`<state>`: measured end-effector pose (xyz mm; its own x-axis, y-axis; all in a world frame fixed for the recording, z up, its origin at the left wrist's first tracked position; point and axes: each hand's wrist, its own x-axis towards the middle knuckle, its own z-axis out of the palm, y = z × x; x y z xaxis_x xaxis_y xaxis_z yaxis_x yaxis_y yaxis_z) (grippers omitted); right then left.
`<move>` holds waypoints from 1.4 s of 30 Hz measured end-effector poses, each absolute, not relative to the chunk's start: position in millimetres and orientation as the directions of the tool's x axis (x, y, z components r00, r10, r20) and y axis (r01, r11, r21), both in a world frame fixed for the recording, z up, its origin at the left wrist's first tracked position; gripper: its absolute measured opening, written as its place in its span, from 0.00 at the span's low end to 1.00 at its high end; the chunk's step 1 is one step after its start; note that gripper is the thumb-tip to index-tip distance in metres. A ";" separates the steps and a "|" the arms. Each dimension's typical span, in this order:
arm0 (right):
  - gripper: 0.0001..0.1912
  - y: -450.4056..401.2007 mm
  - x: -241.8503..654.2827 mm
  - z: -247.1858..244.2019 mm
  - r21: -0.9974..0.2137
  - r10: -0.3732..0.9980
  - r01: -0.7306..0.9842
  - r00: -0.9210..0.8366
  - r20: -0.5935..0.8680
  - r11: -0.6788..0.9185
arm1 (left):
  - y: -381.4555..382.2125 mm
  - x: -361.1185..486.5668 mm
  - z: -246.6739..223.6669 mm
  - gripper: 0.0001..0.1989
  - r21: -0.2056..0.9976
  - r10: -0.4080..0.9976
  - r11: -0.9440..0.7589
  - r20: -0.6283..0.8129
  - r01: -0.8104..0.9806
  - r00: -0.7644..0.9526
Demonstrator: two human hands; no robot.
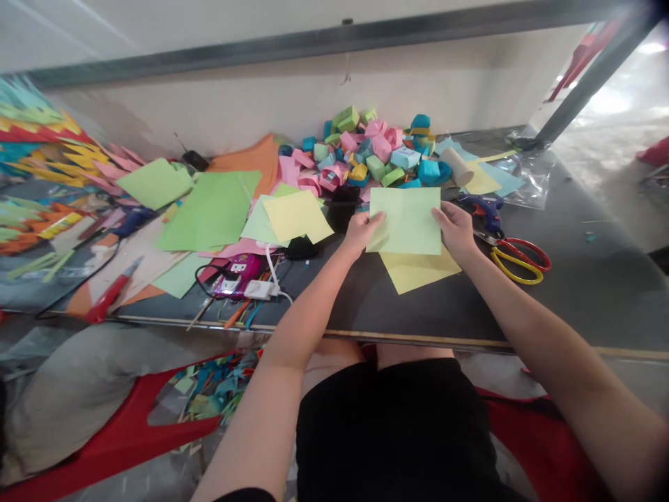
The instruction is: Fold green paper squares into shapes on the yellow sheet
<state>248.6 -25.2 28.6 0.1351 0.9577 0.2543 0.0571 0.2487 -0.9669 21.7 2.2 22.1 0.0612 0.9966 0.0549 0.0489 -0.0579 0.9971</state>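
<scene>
A pale green sheet of paper (408,219) is stretched between my two hands above the dark table. My left hand (362,233) pinches its left edge, thumb on top. Its right edge is gripped by my right hand (456,226), also with the thumb on top. Under the sheet, a yellow sheet of paper (418,272) sticks out toward me. To the right of my right hand lie scissors with red and yellow handles (517,261) and a blue glue gun (487,209). A pale yellow square (297,216) rests left of my left hand on green sheets.
Folded paper pieces (381,143) in many colours are heaped against the wall. A cardboard tube (458,167) and a clear plastic bag (533,178) lie at the back right. Left are green paper (212,213), a purple power strip (237,275) and a red-handled cutter (112,294). Another person's leg (78,390) is at lower left.
</scene>
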 end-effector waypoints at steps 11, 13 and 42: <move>0.51 -27.0 252.5 23.8 -0.933 0.935 0.207 0.143 0.326 0.294 | 3.8 24.2 21.3 0.16 0.987 0.998 -0.031 0.038 -0.156 0.041; 0.51 -25.8 253.6 22.8 -0.930 0.933 0.237 0.157 0.324 0.283 | 3.4 23.9 21.6 0.11 0.968 0.995 -0.001 0.025 -0.252 0.095; 0.20 -38.9 261.4 42.6 -0.151 0.731 0.787 -0.458 0.506 0.598 | 0.4 26.6 23.2 0.16 0.871 0.975 0.198 -0.129 -0.450 0.179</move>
